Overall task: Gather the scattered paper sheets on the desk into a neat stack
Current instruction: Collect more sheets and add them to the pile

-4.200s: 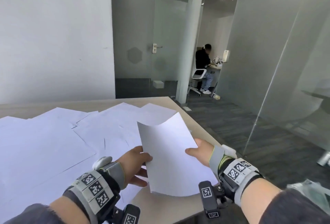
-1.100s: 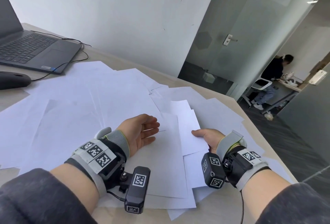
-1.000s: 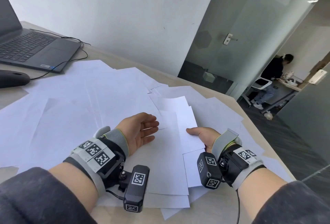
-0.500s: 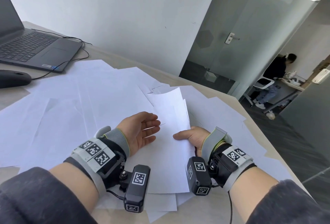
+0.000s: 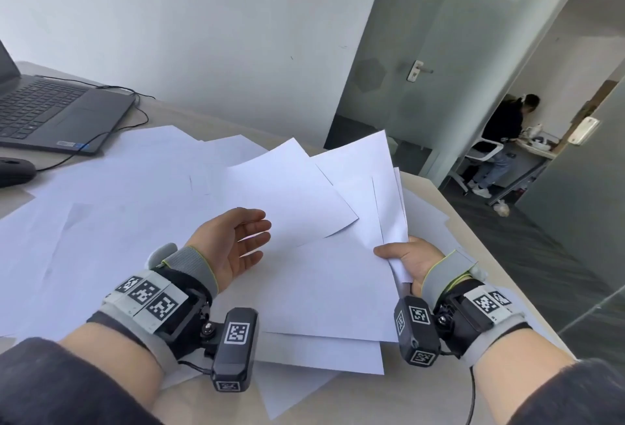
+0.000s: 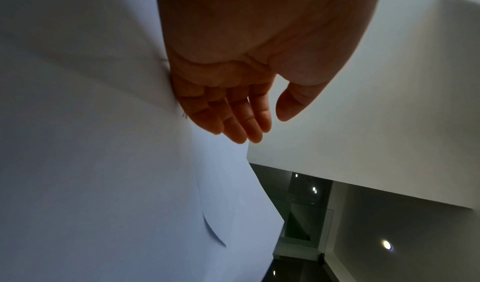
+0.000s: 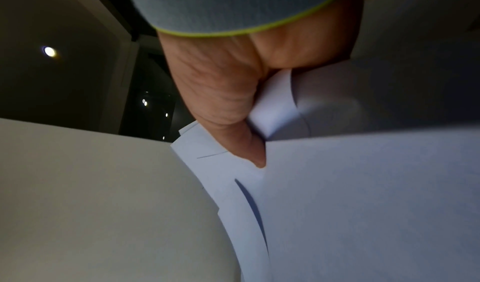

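White paper sheets [image 5: 128,221] lie scattered over the beige desk [image 5: 429,194]. My right hand [image 5: 406,257] grips a bunch of several sheets [image 5: 355,187] by their near right edge and holds them raised, fanned out and tilted toward the left. In the right wrist view the thumb [image 7: 249,144] presses on top of the bunch of sheets [image 7: 363,194], and the other fingers are hidden beneath. My left hand [image 5: 243,238] is open, palm turned right, its fingers straight beside the raised sheets' left edge. The left wrist view shows the left hand [image 6: 233,118] against paper [image 6: 103,163].
A dark laptop [image 5: 44,110] with its cable and a black mouse [image 5: 13,170] sit at the desk's far left. The desk's right edge drops to grey carpet. Behind a glass partition, a person [image 5: 504,140] sits at another desk.
My right hand has lifted the gathered sheets off the desk and tilted them up; they fan out wider. The left hand has stayed open in about the same spot.
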Available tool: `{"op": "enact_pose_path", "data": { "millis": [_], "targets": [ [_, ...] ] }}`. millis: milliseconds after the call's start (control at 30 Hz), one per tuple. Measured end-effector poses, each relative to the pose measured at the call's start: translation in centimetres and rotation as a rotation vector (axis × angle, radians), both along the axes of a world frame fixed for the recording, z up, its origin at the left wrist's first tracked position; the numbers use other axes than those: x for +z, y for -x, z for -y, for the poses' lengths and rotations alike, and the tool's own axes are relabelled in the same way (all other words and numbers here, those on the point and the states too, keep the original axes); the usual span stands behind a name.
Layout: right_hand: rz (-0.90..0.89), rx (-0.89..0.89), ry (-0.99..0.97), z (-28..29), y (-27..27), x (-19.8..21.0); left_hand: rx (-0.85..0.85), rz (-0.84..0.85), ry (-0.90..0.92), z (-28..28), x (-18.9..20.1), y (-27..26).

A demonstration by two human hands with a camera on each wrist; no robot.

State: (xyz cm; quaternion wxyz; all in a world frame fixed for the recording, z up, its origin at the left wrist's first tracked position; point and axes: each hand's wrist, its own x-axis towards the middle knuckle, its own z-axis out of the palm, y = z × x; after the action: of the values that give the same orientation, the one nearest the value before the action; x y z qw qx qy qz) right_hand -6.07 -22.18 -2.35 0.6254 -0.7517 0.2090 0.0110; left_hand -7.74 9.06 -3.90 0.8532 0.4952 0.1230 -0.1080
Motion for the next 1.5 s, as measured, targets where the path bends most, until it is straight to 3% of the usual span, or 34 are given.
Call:
{"op": "enact_pose_path", "data": {
  "millis": [267,333,533,767,1000,1500],
  "targets": [
    [-0.037,-0.013,-0.081,2.0,3.2,0.9,0.337,0.115,-0.339,-1.3,-0.3,-0.4],
    [-0.04,0.017,-0.09,2.4,3.4,0.7,0.386,0.053,-0.3,-1.4,-0.2,-0.7],
    [0.001,0.094,-0.174,2.9,4.4,0.9,0.176,-0.113,-0.053,-0.7,0.2,-0.3],
    [0.084,0.068,-0.204,3.4,4.5,1.2,0.198,-0.048,-0.165,-1.2,0.2,-0.9],
    [0.118,0.058,-0.24,3.3,4.7,0.7,0.001,-0.081,-0.284,-0.1,0.3,0.1],
    [0.194,-0.09,-0.261,4.2,4.1,0.7,0.03,-0.061,-0.339,-1.7,0.7,-0.4]
  ]
}}
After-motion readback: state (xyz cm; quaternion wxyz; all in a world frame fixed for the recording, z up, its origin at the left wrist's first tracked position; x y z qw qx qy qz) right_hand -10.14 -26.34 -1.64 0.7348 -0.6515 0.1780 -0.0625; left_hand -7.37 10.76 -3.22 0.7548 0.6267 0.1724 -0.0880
